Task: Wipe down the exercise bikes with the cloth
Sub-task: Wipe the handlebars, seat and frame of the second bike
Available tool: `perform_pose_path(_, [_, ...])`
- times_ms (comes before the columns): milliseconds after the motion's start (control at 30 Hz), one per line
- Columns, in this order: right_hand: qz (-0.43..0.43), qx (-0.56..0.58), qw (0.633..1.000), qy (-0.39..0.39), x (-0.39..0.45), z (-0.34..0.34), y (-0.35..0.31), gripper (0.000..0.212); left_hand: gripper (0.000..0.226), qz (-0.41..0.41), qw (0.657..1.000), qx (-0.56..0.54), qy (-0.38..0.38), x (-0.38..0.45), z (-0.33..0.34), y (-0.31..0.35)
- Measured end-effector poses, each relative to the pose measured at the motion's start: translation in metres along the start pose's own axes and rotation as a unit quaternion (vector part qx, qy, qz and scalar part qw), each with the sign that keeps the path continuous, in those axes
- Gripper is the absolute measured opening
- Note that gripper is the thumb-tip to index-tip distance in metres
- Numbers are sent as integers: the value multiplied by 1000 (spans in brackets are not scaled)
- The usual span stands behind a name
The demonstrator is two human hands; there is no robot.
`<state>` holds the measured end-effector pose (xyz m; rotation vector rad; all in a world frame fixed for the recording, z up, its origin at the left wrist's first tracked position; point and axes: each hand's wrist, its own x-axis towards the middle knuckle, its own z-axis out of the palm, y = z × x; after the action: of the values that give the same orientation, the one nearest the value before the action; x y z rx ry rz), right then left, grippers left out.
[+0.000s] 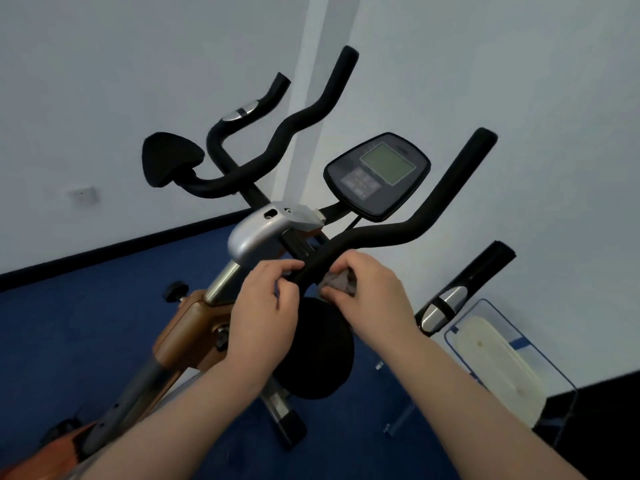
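Two hands meet on the near black handlebar [377,233] of the exercise bike [194,320].
Left hand [263,313] pinches the bar's lower end between thumb and curled fingers; right hand [370,292], just beside it, grips a bunched grey cloth [341,281] against the bar. Console [377,174] sits above both hands.

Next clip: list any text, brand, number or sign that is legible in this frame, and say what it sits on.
No text can be read.
Console: the screen is blank grey-green; the button panel has marks too blurred to read.
Silver cover on the bike: no lettering visible.
Wall socket: no legible marking.
Clear bin at right: blue tape, no words readable.
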<state>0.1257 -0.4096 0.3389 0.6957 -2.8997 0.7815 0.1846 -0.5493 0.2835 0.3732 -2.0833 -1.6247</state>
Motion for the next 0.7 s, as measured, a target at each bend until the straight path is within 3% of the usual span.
perform_pose_path(167, [-3, -73, 997, 4, -30, -17, 30, 23, 32, -18, 998, 22, 59, -17, 11, 1])
perform_pose_path(233, [1, -50, 999, 9, -16, -10, 26, 23, 33, -11, 995, 42, 88, -19, 15, 1])
perform_pose_path(333, [35, -10, 999, -22, 13, 4, 12, 32, 29, -25, 993, 57, 100, -19, 15, 2])
perform_pose_path(500, [-18, -91, 990, -107, -4, -7, 34, 32, 26, -31, 989, 74, 122, -22, 16, 2])
perform_pose_path(700, [-13, -37, 998, -54, 10, 5, 13, 33, 21, -57, 987, 68, 137, -21, 16, 3])
